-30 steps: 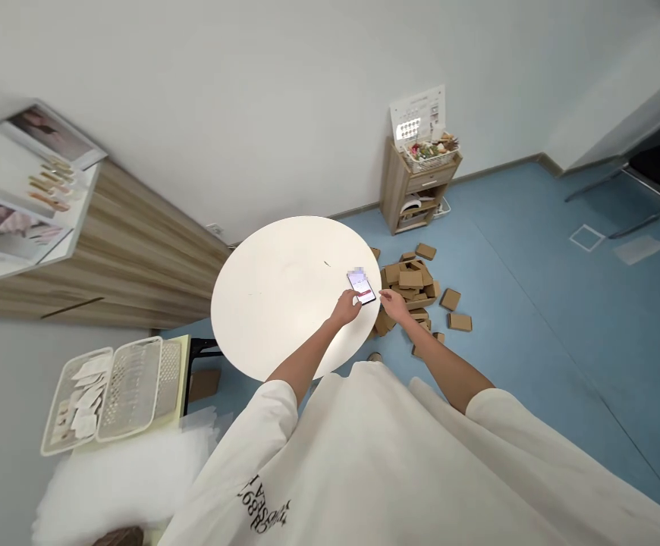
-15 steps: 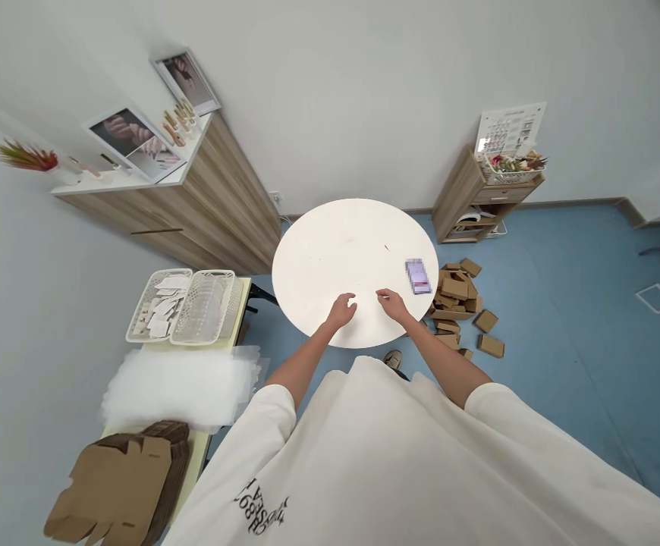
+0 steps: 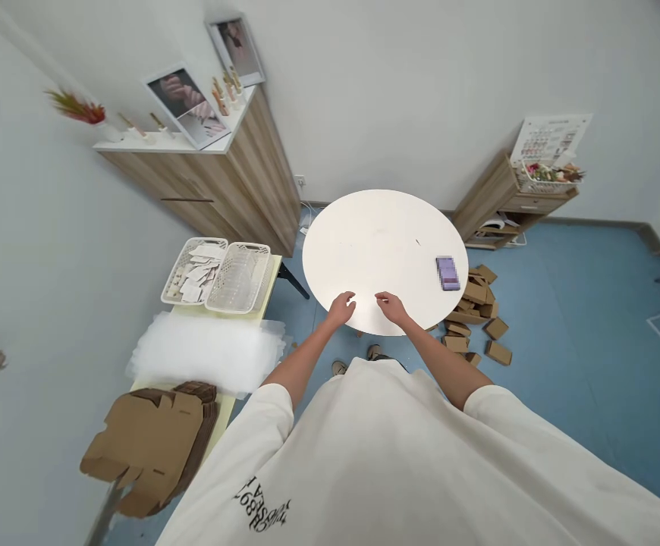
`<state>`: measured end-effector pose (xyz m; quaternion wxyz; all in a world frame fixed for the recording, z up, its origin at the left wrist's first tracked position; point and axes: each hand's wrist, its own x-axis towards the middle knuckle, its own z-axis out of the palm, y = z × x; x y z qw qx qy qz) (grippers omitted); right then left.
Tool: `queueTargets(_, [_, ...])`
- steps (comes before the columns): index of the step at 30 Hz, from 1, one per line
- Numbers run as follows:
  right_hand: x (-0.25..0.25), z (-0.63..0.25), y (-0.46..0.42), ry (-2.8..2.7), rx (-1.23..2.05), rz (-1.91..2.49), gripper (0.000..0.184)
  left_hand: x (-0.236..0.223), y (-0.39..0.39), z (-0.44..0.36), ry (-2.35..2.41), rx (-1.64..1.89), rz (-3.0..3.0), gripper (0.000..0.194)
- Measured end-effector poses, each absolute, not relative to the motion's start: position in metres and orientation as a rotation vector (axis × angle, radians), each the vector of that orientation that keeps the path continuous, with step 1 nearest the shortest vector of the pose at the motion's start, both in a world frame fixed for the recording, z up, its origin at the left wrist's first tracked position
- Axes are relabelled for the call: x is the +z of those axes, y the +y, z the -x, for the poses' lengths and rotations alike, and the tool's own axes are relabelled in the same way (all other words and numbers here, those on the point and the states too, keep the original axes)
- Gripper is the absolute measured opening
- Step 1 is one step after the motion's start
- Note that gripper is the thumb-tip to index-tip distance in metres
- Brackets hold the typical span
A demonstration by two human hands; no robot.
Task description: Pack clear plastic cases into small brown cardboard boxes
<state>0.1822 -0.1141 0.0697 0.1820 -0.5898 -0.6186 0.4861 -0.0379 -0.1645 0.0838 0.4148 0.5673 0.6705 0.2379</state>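
Observation:
My left hand (image 3: 342, 309) is held over the near edge of a white oval table (image 3: 358, 243), thumb and fingers curved and apart with nothing between them. A short gap to its right, my right hand (image 3: 391, 307) faces it in the same pose, also open and holding nothing. Toward the table's right side lies a phone (image 3: 448, 274) with a purplish, pixelated screen. A tiny dark sliver (image 3: 418, 243), too small to name, rests farther back on the tabletop.
On the left, a side table bears two white baskets (image 3: 237, 277), a stack of translucent sheets (image 3: 205, 353) and flat cardboard boxes (image 3: 145, 436). Small brown boxes (image 3: 498, 353) lie on the floor at right. Behind are a wooden cabinet (image 3: 256, 167) and a small shelf unit (image 3: 492, 193).
The view has turned, so the table and side table sit farther right and the side table higher in the picture. My hands keep nearly the same pose, now nearer the table's left part.

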Motion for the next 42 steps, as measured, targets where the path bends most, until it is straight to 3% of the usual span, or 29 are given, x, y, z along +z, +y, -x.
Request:
queueTargets(9, [0.079, -0.116, -0.075, -2.039, 1.471, 1.405, 0.028, 0.092, -0.191, 0.079, 1.906, 0.761, -1.226, 0.036])
queueTargets(24, [0.061, 0.014, -0.082, -2.302, 1.547, 1.095, 0.026, 0.085, -0.238, 0.159, 2.081, 0.876, -0.986, 0.034])
queueTargets(33, [0.072, 0.127, -0.078, -2.386, 1.394, 1.132, 0.032, 0.081, -0.218, 0.279, 2.137, 0.952, -1.227, 0.035])
queueTargets(42, [0.083, 0.238, -0.089, -2.776, 0.864, 1.099, 0.028, 0.07, -0.223, 0.366, 2.209, 0.64, -1.436, 0.047])
